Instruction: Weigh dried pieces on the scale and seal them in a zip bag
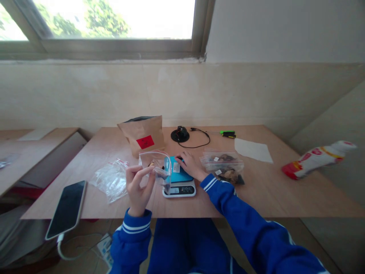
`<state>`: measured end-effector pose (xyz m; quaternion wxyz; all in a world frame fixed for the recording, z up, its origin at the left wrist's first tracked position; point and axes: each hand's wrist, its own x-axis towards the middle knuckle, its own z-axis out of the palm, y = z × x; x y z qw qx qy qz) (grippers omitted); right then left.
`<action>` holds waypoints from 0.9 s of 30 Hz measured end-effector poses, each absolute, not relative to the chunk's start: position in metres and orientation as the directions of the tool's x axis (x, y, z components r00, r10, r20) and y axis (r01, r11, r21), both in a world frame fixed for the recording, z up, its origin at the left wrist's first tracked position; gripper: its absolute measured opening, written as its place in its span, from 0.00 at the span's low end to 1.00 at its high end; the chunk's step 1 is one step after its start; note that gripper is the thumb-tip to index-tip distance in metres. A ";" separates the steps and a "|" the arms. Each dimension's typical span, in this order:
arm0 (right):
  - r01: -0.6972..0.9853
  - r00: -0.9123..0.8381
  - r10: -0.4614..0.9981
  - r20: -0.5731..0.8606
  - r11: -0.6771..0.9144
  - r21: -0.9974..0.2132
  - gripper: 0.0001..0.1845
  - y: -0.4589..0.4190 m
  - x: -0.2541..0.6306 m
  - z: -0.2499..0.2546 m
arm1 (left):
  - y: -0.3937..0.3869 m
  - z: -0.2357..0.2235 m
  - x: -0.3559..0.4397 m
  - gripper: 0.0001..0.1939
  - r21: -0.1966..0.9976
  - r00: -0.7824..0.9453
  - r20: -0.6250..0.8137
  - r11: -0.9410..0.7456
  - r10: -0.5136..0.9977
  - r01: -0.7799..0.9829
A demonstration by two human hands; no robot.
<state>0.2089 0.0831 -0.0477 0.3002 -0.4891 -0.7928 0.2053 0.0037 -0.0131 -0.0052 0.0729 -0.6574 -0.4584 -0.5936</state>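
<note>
My left hand (139, 188) pinches the edge of a clear zip bag (170, 173), which stands open with some dark pieces low inside it. Just right of the bag, a white kitchen scale (179, 191) carries a blue plate (182, 176) with a small white label. My right hand (191, 164) is over the far part of that plate, fingers bent and drawn together at something dark too small to name. Filled zip bags (230, 173) of brown and dark pieces lie beside my right wrist. Left of my left hand is a pile of clear zip bags (112, 179).
A brown paper bag (135, 133) with a red label stands behind the scale. Further back are a black round-based device (180, 134) with a cable, and screwdrivers (228, 134). Right: paper (252, 149) and a bottle (316, 160). A phone (67, 209) overhangs the front left edge.
</note>
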 end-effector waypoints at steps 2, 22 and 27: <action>0.430 -0.181 0.939 0.291 0.342 -0.836 0.20 0.081 0.202 -0.026 | -0.013 -0.007 0.009 0.06 0.449 -0.103 0.838 -0.570 0.536 0.688; 0.234 -0.350 0.930 0.115 0.206 -0.950 0.24 0.019 0.228 0.027 | -0.004 -0.029 0.039 0.12 0.465 -0.177 0.869 -0.637 0.463 0.615; 0.083 -0.274 0.960 0.051 0.077 -0.994 0.42 -0.009 0.216 -0.004 | -0.007 -0.027 0.059 0.13 0.473 -0.274 0.881 -0.678 0.386 0.563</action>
